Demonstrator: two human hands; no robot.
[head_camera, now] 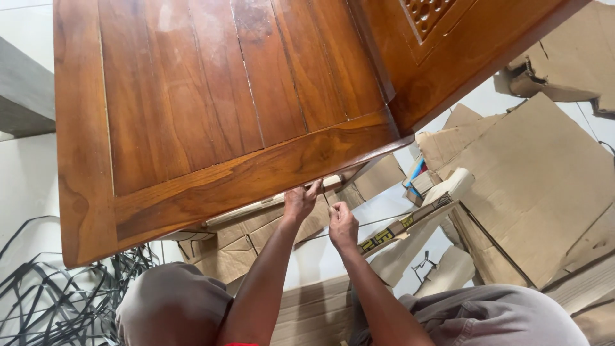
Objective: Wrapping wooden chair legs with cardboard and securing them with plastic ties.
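Got my left hand [298, 200] up under the bottom edge of the wooden door [224, 109], fingers [314, 187] pinching a pale strip [269, 204] tucked along that edge. Right hand [343, 224] is just beside it, fingers curled in, can't tell if they're gripping anything. Door's tilted over my knees. Cardboard [538, 186] all over the floor, black strapping [45, 288] piled off to my left.

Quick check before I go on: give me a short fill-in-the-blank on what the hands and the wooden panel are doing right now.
1. Both hands reach under the lower edge of the ____ panel.
2. The left hand and right hand are ____ (gloved/bare).
3. Flattened ____ covers the floor on the right.
4. A tangle of black ____ lies on the left.

Missing words: wooden; bare; cardboard; strapping
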